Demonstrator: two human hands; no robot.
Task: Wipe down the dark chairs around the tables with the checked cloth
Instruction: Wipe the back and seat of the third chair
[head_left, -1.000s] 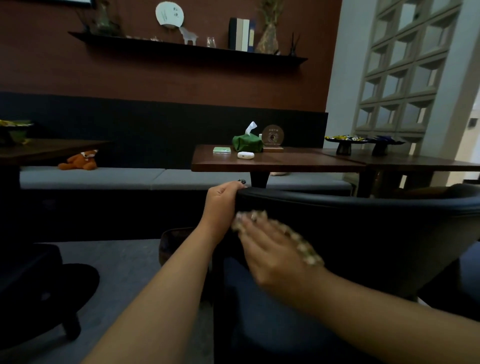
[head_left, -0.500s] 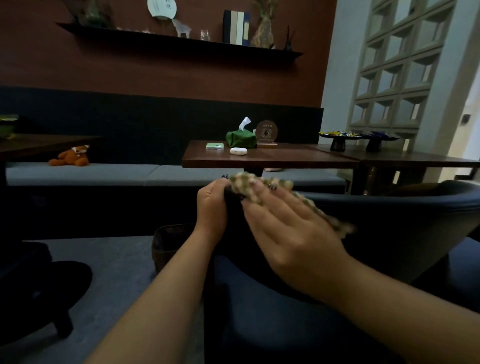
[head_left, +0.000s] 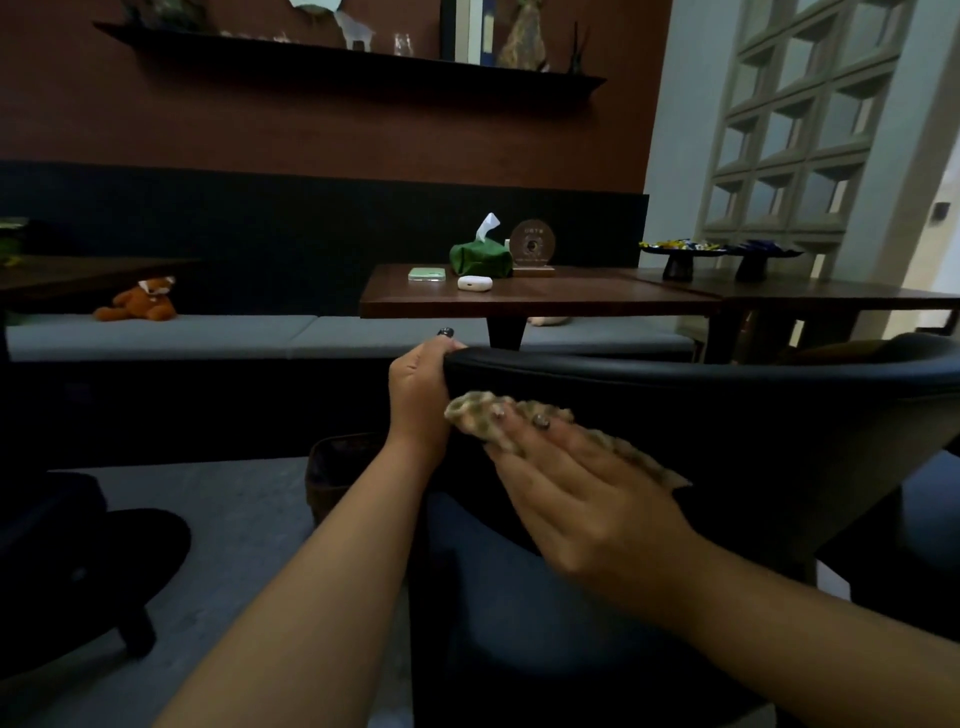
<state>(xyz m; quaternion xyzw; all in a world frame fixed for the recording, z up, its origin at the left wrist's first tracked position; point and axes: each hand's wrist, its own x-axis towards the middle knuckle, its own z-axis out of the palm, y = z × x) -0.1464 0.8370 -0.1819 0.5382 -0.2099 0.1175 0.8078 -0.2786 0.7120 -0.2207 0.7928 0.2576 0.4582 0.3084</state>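
Note:
A dark curved-back chair (head_left: 727, 415) fills the lower right of the head view. My left hand (head_left: 418, 395) grips the left end of its top rim, fingers curled over the edge. My right hand (head_left: 582, 488) lies flat with straight fingers on the checked cloth (head_left: 475, 415), pressing it against the outer face of the chair back just below the rim. Most of the cloth is hidden under my palm; its edges show at my fingertips and past my thumb side.
A wooden table (head_left: 535, 299) stands behind the chair with a green tissue box (head_left: 480, 257), a phone and a white case. A grey bench (head_left: 208, 338) runs along the wall. Another dark seat (head_left: 67, 561) is at lower left, a dark basket (head_left: 337, 467) on the floor.
My right hand slid the cloth up over the chair's top rim, then back down onto the outer face of the backrest. My left hand kept its grip on the rim.

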